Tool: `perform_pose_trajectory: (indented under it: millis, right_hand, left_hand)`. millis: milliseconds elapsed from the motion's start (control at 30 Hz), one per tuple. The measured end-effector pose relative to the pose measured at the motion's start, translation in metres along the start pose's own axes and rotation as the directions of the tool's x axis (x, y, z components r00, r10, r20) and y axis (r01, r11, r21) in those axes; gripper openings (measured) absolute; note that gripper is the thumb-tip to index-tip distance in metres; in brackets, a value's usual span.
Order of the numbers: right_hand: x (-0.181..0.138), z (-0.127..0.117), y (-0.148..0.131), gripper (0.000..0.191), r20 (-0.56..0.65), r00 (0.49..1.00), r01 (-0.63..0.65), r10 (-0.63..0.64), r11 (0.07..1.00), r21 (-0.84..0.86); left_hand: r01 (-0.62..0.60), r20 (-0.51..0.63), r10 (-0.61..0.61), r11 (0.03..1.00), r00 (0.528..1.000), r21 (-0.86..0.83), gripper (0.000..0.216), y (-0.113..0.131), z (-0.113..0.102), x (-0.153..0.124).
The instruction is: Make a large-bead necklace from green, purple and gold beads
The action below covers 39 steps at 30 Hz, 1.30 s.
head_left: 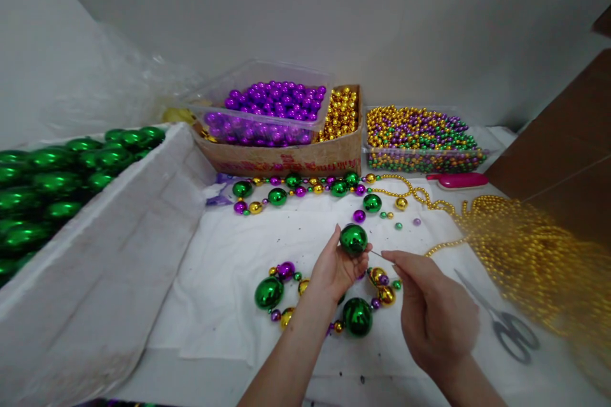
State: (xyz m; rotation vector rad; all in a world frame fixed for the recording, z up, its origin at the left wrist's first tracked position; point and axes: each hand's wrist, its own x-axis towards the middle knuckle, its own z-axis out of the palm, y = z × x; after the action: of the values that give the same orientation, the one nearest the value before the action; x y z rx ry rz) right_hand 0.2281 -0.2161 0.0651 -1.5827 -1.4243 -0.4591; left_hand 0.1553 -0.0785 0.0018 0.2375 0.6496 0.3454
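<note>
My left hand is closed round a large shiny green ball, its fingers cupped beneath. A thin needle-like rod is pinched between thumb and finger of my right hand; its tip meets the left fingers beside the ball, and I cannot tell whether it enters the ball. Below my hands lies a string of green, gold and purple beads, partly hidden by my left wrist. Further back, a second beaded string stretches across the white cloth, with a few loose beads near it.
A foam box of green balls stands left. Behind are a tub of purple beads, a cardboard box with gold beads and a tub of mixed beads. Scissors, gold bead chains and a pink object lie right.
</note>
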Motion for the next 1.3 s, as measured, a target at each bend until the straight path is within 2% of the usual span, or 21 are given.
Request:
perform_pose_trajectory:
  millis: [467,667,833,900,1000,1100,1167,1233,1300]
  right_hand:
    - [0.008,0.002,0.002,0.023,0.028,0.997,0.072,-0.070,0.994,-0.086]
    - [0.004,0.005,0.006,0.026,0.016,0.995,0.104,-0.103,0.994,-0.041]
    - [-0.004,0.017,0.011,0.031,0.041,0.995,0.086,-0.086,0.996,0.002]
    - [-0.006,0.024,0.015,0.026,0.060,0.998,0.021,-0.023,0.999,0.025]
    - [-0.007,0.030,0.023,0.019,0.125,0.976,-0.193,0.178,0.974,0.123]
    - [-0.010,0.029,0.034,0.014,0.167,0.900,-0.432,0.404,0.878,0.207]
    - [-0.012,0.024,0.042,0.013,0.225,0.839,-0.538,0.496,0.820,0.197]
    - [-0.014,0.018,0.052,0.014,0.278,0.809,-0.567,0.519,0.814,0.131]
    - [-0.012,0.010,0.061,0.022,0.269,0.820,-0.537,0.506,0.842,0.052]
  left_hand:
    - [-0.015,0.022,0.015,1.000,1.000,-0.021,0.049,-0.002,0.000,0.000]
    - [-0.028,0.024,0.028,1.000,0.999,0.004,0.049,-0.003,0.001,-0.002]
    - [-0.046,0.045,0.045,0.999,0.998,0.022,0.046,-0.003,0.005,-0.006]
    - [-0.072,0.086,0.069,0.997,0.994,0.041,0.041,-0.001,0.009,-0.008]
    - [-0.142,0.148,0.130,0.987,0.980,0.077,0.031,0.002,0.017,-0.011]
    - [-0.263,0.229,0.221,0.949,0.948,0.172,0.024,0.005,0.026,-0.010]
    - [-0.383,0.290,0.305,0.883,0.907,0.271,0.024,0.007,0.034,-0.007]
    - [-0.488,0.325,0.381,0.788,0.866,0.376,0.024,0.010,0.042,-0.004]
    - [-0.562,0.359,0.434,0.683,0.826,0.466,0.022,0.015,0.053,-0.001]
